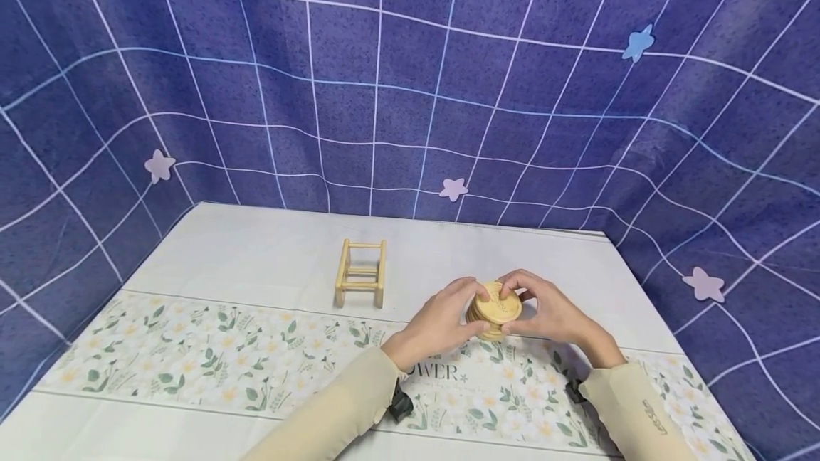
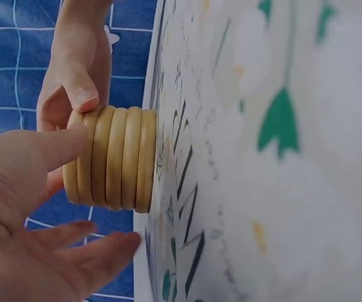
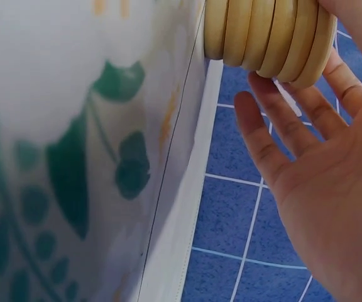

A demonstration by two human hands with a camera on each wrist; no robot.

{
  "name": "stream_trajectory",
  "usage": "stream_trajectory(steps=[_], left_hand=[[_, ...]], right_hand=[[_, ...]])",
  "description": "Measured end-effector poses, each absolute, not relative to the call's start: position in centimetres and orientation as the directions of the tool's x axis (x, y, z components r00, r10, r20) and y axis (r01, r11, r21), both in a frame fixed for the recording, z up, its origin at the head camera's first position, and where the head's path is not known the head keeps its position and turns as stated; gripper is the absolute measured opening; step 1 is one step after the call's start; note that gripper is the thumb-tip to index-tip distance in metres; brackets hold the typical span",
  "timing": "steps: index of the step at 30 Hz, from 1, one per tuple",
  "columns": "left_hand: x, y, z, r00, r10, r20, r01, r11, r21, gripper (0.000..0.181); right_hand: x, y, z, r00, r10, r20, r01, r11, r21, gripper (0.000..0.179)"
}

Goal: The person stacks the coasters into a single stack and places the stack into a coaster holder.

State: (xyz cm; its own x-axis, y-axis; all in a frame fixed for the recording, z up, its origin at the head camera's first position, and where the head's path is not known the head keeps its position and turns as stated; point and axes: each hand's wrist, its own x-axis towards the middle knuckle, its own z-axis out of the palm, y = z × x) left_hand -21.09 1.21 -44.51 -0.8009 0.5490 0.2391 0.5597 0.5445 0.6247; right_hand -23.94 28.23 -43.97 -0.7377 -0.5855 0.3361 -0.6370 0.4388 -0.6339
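Several round wooden coasters (image 1: 502, 310) stand in a stack on the tabletop, right of the middle in the head view. A faint marking shows on the uppermost one. From the left, my left hand (image 1: 443, 322) grips the top of the stack between thumb and index finger. My right hand (image 1: 549, 310) holds the same top part from the right, its thumb at the near edge. The left wrist view shows the stacked coasters (image 2: 115, 157) edge-on, slightly uneven. Lower fingers of the right hand (image 3: 332, 163) spread beside the stack, apart from the lower coasters.
A small wooden rack (image 1: 362, 286) with posts and crossbars stands left of the hands. White cloth with a floral band (image 1: 211, 354) covers the table. Behind and at both sides hangs a blue gridded curtain (image 1: 410, 119) with stars.
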Motion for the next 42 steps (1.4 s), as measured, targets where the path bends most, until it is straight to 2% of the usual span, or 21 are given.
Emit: stream_trajectory(steps=[12, 20, 25, 30, 42], left_hand=[[-21.6, 1.6, -44.7, -0.793, 0.578, 0.19, 0.514, 0.47, 0.717, 0.033], [-21.5, 1.9, -44.4, -0.802, 0.57, 0.18, 0.498, 0.471, 0.728, 0.03], [-21.4, 1.9, -44.3, -0.805, 0.568, 0.172, 0.491, 0.474, 0.73, 0.03], [-21.5, 1.9, -44.3, -0.814, 0.554, 0.173, 0.485, 0.487, 0.726, 0.03], [-21.5, 1.8, -44.5, -0.815, 0.554, 0.171, 0.477, 0.475, 0.739, 0.029]], right_hand=[[-23.6, 28.2, -44.2, -0.76, -0.572, 0.308, -0.61, 0.464, -0.643, 0.049], [-23.6, 28.4, -44.5, -0.751, -0.627, 0.207, -0.569, 0.456, -0.684, 0.072], [-23.9, 28.3, -44.7, -0.724, -0.659, 0.202, -0.574, 0.413, -0.707, 0.079], [-24.3, 28.0, -45.0, -0.703, -0.681, 0.206, -0.591, 0.397, -0.702, 0.084], [-24.5, 27.6, -45.4, -0.729, -0.666, 0.158, -0.569, 0.462, -0.681, 0.087]])
